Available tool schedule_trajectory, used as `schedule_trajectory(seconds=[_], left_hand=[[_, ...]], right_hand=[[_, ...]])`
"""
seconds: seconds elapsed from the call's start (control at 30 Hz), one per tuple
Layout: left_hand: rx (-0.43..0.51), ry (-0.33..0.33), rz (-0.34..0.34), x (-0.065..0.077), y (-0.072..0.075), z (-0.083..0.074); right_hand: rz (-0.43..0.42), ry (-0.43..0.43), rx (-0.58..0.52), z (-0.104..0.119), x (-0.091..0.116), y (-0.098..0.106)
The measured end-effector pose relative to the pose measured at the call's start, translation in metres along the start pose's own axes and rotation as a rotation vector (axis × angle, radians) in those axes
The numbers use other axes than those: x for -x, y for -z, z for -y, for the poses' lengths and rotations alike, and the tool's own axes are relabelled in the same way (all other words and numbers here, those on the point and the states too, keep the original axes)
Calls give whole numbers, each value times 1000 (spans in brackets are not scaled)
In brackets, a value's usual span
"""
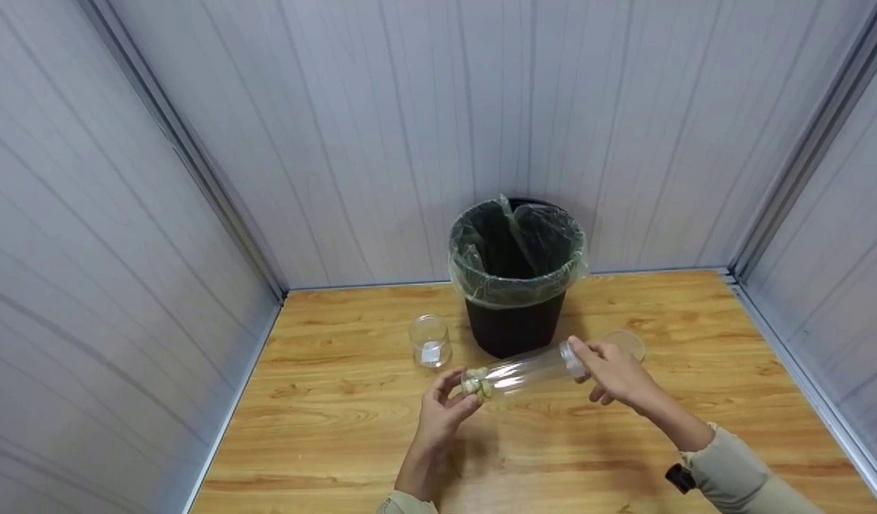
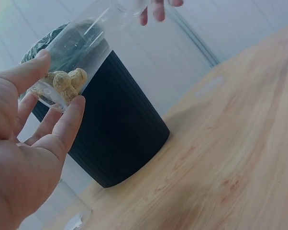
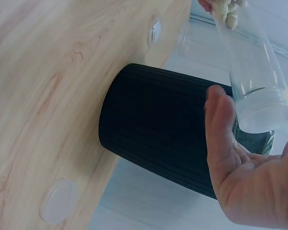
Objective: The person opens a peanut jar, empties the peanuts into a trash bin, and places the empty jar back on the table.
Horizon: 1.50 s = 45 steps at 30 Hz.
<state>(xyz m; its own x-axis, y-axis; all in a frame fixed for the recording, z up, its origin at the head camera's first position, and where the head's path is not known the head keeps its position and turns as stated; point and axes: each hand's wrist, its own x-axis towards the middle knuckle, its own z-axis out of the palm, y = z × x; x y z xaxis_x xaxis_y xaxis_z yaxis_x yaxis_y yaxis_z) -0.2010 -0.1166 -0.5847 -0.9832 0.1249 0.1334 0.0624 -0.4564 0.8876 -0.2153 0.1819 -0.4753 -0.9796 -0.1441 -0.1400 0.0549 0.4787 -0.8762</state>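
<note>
Seen from the head, the tube [image 1: 529, 372] is held just off the near side of the bin [image 1: 516, 332], over the surface [image 1: 317, 428], lying roughly from 9 towards 2 o'clock. The left hand [image 1: 440, 415] grasps its base, thumb and fingers about the peanuts' [image 1: 476, 384] end. The right hand [image 1: 616, 373] is at the 2 o'clock end and seems to touch it; whether those fingers grip or merely rest there, I cannot tell, nor whether that end is capped.

The step in hand looks like working at the tube's right end. The next move would probably call for a steady left grasp while the right fingers settle that end, the peanuts lying at the base.

Counted: one tube; one bin, at 12 o'clock from it, with one liner [image 1: 481, 287]; one jar [image 1: 429, 332], between 9 and 10; one clear disc [image 3: 59, 201], between 2 and 3, perhaps a lid; at least three peanuts, overlapping too much for an exact number.
</note>
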Motion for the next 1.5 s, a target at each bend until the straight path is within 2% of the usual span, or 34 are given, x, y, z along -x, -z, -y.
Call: schedule_trajectory(seconds=[0.1, 0.23, 0.43, 0.63, 0.73, 0.83, 1.03, 1.13, 1.27, 1.37, 1.5], left_hand=[[-16, 8, 10, 0, 3, -2], [-38, -3, 33, -2, 6, -5], [-43, -17, 47, -5, 7, -9], [-35, 0, 40, -1, 8, -8], [-27, 10, 40, 2, 9, -6], [-24, 8, 39, 3, 10, -5], [-56, -26, 28, 0, 9, -6], [-76, -37, 30, 0, 8, -5], [-62, -21, 24, 3, 9, -4], [-51, -9, 18, 5, 10, -4], [-57, -10, 29, 7, 11, -5]], right_hand=[[31, 4, -17, -2, 1, -2], [89, 78, -85, -3, 0, 0], [176, 227, -203, -7, -1, 6], [195, 420, -206, -14, -1, 6], [201, 476, -203, -15, 1, 4], [177, 449, -207, -14, 2, 2], [53, 202, -103, -4, 1, 2], [46, 141, -67, -3, 1, 2], [123, 184, -129, -9, 1, 0], [175, 268, -210, -17, 2, 0], [187, 382, -268, -28, 5, 0]])
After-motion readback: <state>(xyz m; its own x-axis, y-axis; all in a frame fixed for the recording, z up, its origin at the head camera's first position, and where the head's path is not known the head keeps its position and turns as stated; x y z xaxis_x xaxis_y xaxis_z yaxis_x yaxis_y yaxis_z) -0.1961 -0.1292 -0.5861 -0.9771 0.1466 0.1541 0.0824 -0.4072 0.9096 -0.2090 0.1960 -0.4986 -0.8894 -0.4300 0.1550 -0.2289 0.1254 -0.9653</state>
